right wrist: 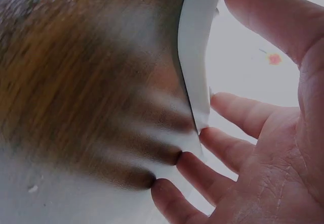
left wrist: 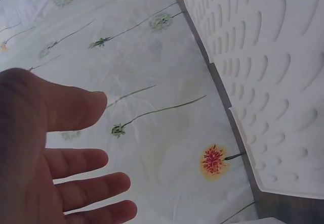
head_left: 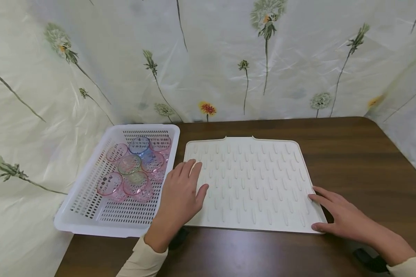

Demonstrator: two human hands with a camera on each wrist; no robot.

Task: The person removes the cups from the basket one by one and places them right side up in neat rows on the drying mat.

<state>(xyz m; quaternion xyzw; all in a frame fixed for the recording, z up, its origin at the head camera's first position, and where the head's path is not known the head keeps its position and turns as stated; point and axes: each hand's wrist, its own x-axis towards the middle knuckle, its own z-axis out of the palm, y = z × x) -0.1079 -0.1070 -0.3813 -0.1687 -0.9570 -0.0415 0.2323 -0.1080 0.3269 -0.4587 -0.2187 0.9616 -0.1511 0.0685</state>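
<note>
A white drying board (head_left: 249,181) with rows of raised oval ridges lies flat on the table. My right hand (head_left: 344,215) rests at its right edge, thumb on the near right corner and fingertips along the side. In the right wrist view its fingers (right wrist: 238,115) are spread, some touching the board's edge and others the wood. Between the board and a white plastic basket (head_left: 64,224) is my left hand (head_left: 181,192), overlapping the board's left edge in the head view. Its fingers (left wrist: 93,186) are extended and hold nothing.
Several clear tinted cups (head_left: 135,184), pink-rimmed, blue and green, stand in the basket at the left. The brown wooden table (head_left: 353,161) extends to the right and in front. A flower-patterned plastic sheet (head_left: 208,57) hangs behind and at the sides.
</note>
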